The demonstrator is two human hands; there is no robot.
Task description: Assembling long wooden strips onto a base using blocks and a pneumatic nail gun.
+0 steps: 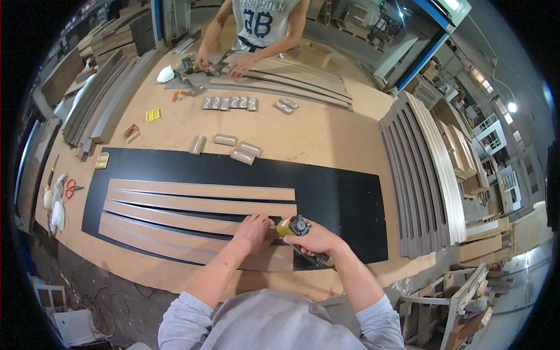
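Observation:
My right hand (319,240) is wrapped round a yellow-green and black cordless drill (287,226), its front end pointing left toward my other hand. My left hand (255,231) rests on the slats with its fingers bent together just beside the drill's front; what they pinch is hidden. Beneath both hands lies a panel of long tan slats (192,205) with dark gaps between them. It sits on a black board (344,198) near the table's front edge. The drill covers part of the panel's right end.
On the tan table (326,137) are several wrapped packets (246,153), a yellow box (153,115) and red-handled scissors (71,189). Slatted panels (420,175) are stacked at right, grey boards (116,99) at left. Across the table a co-worker's hands (238,69) touch another slatted panel (303,79).

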